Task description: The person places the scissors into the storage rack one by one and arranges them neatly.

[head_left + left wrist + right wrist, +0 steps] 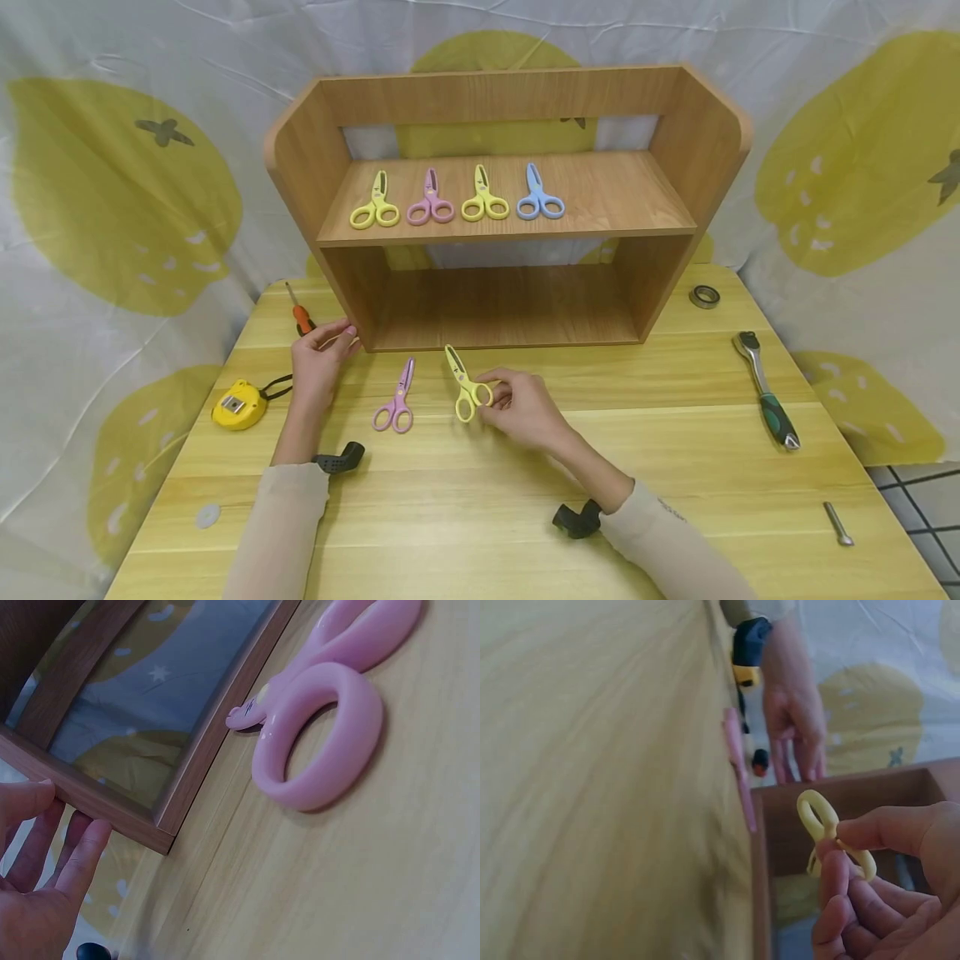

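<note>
My right hand pinches the handle of a small yellow pair of scissors just in front of the wooden shelf; the right wrist view shows the yellow scissors held between thumb and fingers. A pink pair of scissors lies flat on the table to the left, and the pink scissors fill the left wrist view. My left hand rests with straight fingers against the shelf's lower left corner. Several scissors, yellow, pink, yellow and blue, lie in a row on the upper shelf board.
A yellow tape measure and an orange-handled screwdriver lie at the left. A ratchet wrench, a metal ring and a bolt lie at the right. A white disc sits near the left front.
</note>
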Action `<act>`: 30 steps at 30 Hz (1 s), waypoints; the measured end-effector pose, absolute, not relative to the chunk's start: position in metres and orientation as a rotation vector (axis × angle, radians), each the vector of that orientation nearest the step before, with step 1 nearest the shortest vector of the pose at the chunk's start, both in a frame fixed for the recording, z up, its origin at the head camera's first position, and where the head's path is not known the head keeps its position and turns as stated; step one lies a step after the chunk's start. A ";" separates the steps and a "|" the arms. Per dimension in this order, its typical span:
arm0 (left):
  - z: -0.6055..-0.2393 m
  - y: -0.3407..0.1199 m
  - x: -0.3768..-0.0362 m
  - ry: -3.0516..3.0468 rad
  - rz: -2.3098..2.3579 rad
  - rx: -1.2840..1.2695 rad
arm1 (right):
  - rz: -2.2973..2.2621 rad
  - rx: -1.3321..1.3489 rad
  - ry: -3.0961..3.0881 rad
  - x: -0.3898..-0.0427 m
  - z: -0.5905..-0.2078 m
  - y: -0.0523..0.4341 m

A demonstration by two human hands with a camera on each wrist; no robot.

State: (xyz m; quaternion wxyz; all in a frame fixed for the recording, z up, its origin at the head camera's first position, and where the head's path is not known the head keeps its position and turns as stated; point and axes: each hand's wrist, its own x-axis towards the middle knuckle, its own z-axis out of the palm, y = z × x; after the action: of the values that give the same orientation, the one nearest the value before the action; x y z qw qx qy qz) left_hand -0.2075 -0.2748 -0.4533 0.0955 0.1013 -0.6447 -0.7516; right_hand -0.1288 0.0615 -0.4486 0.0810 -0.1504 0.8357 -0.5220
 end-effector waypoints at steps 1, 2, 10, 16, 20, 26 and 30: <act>-0.454 -0.275 -0.208 -1.906 -2.230 0.300 | -1.561 -0.465 2.505 -0.128 -0.445 0.065; -0.454 -0.275 -0.208 -1.904 -2.230 0.301 | -1.557 -0.477 2.517 -0.128 -0.439 0.068; -0.454 -0.275 -0.209 -1.899 -2.237 0.323 | -1.579 -0.556 2.588 -0.125 -0.398 0.096; -0.454 -0.275 -0.209 -1.900 -2.253 0.337 | -1.635 -0.602 2.642 -0.125 -0.366 0.122; -0.452 -0.274 -0.209 -1.866 -2.273 0.331 | -1.688 -0.605 2.674 -0.126 -0.341 0.140; -0.450 -0.273 -0.210 -1.849 -2.278 0.326 | -1.827 -0.636 2.722 -0.140 -0.307 0.174; -0.451 -0.273 -0.209 -1.866 -2.278 0.355 | -1.918 -0.589 2.752 -0.154 -0.288 0.193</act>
State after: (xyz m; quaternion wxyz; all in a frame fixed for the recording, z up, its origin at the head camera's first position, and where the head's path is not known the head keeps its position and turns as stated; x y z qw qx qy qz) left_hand -0.2093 -0.2727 -0.4507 0.0879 0.1192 -0.6267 -0.7651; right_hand -0.1537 0.1930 -0.2884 -0.1316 -0.1715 0.8011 -0.5582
